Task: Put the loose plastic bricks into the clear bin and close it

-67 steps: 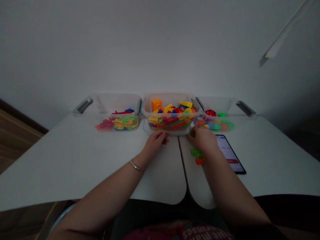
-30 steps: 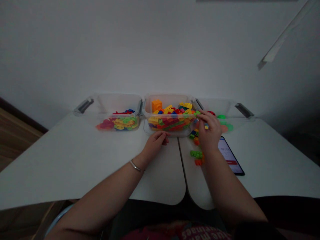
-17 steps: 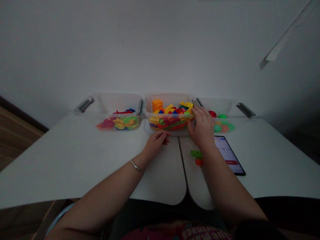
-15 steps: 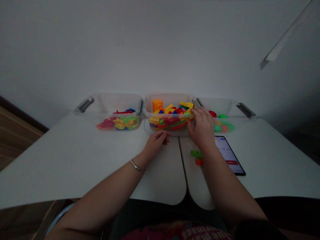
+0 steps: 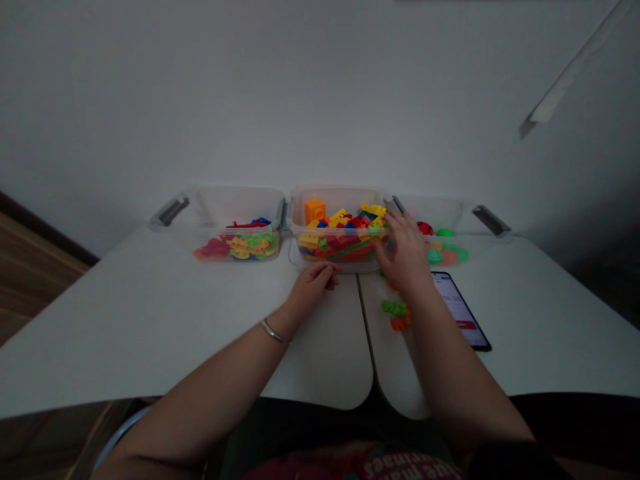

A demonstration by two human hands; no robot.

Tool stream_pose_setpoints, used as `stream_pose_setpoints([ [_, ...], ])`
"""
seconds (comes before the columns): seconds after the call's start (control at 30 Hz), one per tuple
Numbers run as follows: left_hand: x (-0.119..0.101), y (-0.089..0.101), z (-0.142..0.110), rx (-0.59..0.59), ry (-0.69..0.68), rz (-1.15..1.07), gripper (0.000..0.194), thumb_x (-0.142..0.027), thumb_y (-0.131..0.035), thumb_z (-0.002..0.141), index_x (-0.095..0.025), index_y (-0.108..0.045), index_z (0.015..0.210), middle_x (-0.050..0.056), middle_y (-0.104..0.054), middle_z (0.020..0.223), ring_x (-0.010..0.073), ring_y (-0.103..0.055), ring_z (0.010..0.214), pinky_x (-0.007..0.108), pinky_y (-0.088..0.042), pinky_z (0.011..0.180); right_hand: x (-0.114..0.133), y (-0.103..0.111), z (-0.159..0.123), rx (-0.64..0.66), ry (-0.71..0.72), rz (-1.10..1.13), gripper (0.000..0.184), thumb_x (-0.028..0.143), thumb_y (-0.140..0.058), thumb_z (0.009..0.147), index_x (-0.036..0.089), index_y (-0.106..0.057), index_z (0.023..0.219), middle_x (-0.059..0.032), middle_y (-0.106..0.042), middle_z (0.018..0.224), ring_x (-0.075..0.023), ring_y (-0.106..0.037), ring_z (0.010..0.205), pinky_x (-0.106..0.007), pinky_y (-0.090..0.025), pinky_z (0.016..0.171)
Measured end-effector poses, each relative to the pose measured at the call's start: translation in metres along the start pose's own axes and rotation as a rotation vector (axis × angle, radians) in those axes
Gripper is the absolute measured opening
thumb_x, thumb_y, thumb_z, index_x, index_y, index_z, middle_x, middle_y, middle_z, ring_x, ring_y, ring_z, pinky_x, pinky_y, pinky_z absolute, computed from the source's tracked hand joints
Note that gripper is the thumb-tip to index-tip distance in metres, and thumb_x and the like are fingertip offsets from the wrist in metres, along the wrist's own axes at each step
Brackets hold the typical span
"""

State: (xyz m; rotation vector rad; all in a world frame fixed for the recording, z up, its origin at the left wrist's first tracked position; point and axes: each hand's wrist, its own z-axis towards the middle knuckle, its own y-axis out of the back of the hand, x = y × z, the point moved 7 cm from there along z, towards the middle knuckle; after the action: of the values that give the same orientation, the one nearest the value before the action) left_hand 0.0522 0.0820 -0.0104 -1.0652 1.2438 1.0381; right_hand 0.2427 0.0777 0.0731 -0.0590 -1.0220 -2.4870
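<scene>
Across the white worktop (image 5: 150,320) stood 3 clear plastic bins (image 5: 240,207), the middle bin (image 5: 345,268) at upper centre full of toy bricks (image 5: 340,243). The left hand (image 5: 315,283) rested against its front rim, fingers (image 5: 327,270) loosely curled around nothing; the right hand (image 5: 406,257), fingers (image 5: 395,223) spread, touched its right side, any hold unclear. A phone (image 5: 463,313) and loose green bricks (image 5: 394,307) lay lower right, open worktop beyond.

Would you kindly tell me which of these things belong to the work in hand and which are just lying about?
In use:
- right hand, at the middle tub
- middle clear tub of toy bricks
- left hand, beside that tub
- loose green and orange bricks

Lying about:
- smartphone
- left clear tub of coloured pieces
- right clear tub of coloured pieces
</scene>
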Motion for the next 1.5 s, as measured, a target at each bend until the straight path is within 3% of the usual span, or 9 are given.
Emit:
stream_pose_setpoints([
  [0.17, 0.001, -0.001, 0.001, 0.003, -0.016, 0.004, 0.02, -0.032, -0.052, 0.083, -0.017, -0.065, 0.083, -0.001, -0.058, 0.065, 0.0116, -0.054, 0.061, 0.026, -0.046, 0.063, -0.01, 0.017, -0.011, -0.124, -0.017, 0.067, 0.046, 0.023, -0.049, 0.087, 0.018, -0.049, 0.133, -0.0143, -0.058, 0.136, -0.0271, -0.051, 0.13, -0.05, -0.041, 0.106],
  [0.3, 0.003, 0.0, 0.0, 0.007, -0.007, -0.023, 0.02, -0.033, -0.054, 0.082, -0.017, -0.065, 0.084, -0.002, -0.058, 0.065, 0.0114, -0.054, 0.061, 0.026, -0.046, 0.063, -0.025, 0.029, -0.019, -0.185, -0.153, 0.086, 0.031, 0.023, -0.05, 0.085, 0.021, -0.059, 0.114, -0.0114, -0.067, 0.117, -0.0243, -0.063, 0.104, -0.044, -0.049, 0.092],
  [0.4, 0.003, 0.0, 0.0, 0.005, -0.007, -0.03, 0.02, -0.033, -0.054, 0.081, -0.016, -0.065, 0.083, -0.001, -0.058, 0.065, 0.0115, -0.054, 0.061, 0.026, -0.046, 0.063, -0.033, 0.03, -0.023, -0.183, -0.267, 0.093, 0.021, 0.026, -0.05, 0.084, 0.019, -0.063, 0.099, -0.0095, -0.07, 0.097, -0.0226, -0.063, 0.086, -0.04, -0.051, 0.081],
  [0.47, 0.002, 0.0, 0.0, 0.001, -0.013, -0.023, 0.02, -0.034, -0.054, 0.081, -0.016, -0.065, 0.083, -0.001, -0.058, 0.065, 0.0115, -0.054, 0.061, 0.026, -0.045, 0.063, -0.033, 0.024, -0.023, -0.065, -0.302, 0.052, 0.018, 0.029, -0.05, 0.085, 0.019, -0.065, 0.089, -0.0085, -0.07, 0.088, -0.0231, -0.063, 0.083, -0.038, -0.049, 0.078],
  [0.57, 0.002, -0.001, 0.001, 0.005, -0.014, -0.014, 0.021, -0.035, -0.054, 0.081, -0.016, -0.065, 0.083, -0.001, -0.058, 0.065, 0.0113, -0.053, 0.061, 0.026, -0.045, 0.063, -0.028, 0.007, -0.026, 0.23, -0.349, -0.086, 0.017, 0.031, -0.054, 0.085, 0.021, -0.068, 0.083, -0.0077, -0.071, 0.087, -0.0246, -0.064, 0.086, -0.035, -0.047, 0.072],
  [0.77, 0.001, -0.002, 0.0, 0.003, -0.005, 0.027, 0.025, -0.037, -0.053, 0.08, -0.016, -0.065, 0.085, -0.001, -0.058, 0.066, 0.0119, -0.054, 0.062, 0.026, -0.047, 0.064, -0.025, -0.01, -0.034, 0.57, -0.446, -0.322, 0.022, 0.032, -0.053, 0.088, 0.024, -0.072, 0.095, -0.0088, -0.071, 0.099, -0.0245, -0.065, 0.093, -0.031, -0.044, 0.066],
  [0.97, -0.001, -0.004, 0.0, 0.007, -0.013, 0.01, 0.023, -0.036, -0.053, 0.08, -0.016, -0.064, 0.083, -0.001, -0.057, 0.065, 0.0115, -0.053, 0.061, 0.026, -0.046, 0.063, -0.032, -0.015, -0.036, 0.607, -0.458, -0.416, 0.024, 0.033, -0.055, 0.088, 0.022, -0.074, 0.1, -0.0114, -0.071, 0.105, -0.0268, -0.064, 0.102, -0.031, -0.047, 0.068],
  [1.23, -0.003, -0.003, -0.001, 0.007, -0.011, -0.004, 0.024, -0.038, -0.054, 0.079, -0.016, -0.064, 0.084, -0.001, -0.057, 0.065, 0.0113, -0.053, 0.062, 0.026, -0.046, 0.063, -0.021, -0.021, -0.035, 0.655, -0.331, -0.428, 0.023, 0.028, -0.055, 0.088, 0.02, -0.076, 0.095, -0.0134, -0.071, 0.096, -0.0285, -0.063, 0.102, -0.033, -0.048, 0.07],
  [1.5, -0.001, -0.001, 0.001, -0.003, -0.02, -0.005, 0.023, -0.037, -0.055, 0.079, -0.016, -0.064, 0.083, -0.001, -0.057, 0.065, 0.0116, -0.053, 0.061, 0.026, -0.045, 0.063, -0.019, -0.036, -0.041, 0.746, -0.28, -0.162, 0.018, 0.029, -0.064, 0.082, 0.023, -0.074, 0.096, -0.0076, -0.073, 0.098, -0.0229, -0.065, 0.095, -0.03, -0.045, 0.075],
])
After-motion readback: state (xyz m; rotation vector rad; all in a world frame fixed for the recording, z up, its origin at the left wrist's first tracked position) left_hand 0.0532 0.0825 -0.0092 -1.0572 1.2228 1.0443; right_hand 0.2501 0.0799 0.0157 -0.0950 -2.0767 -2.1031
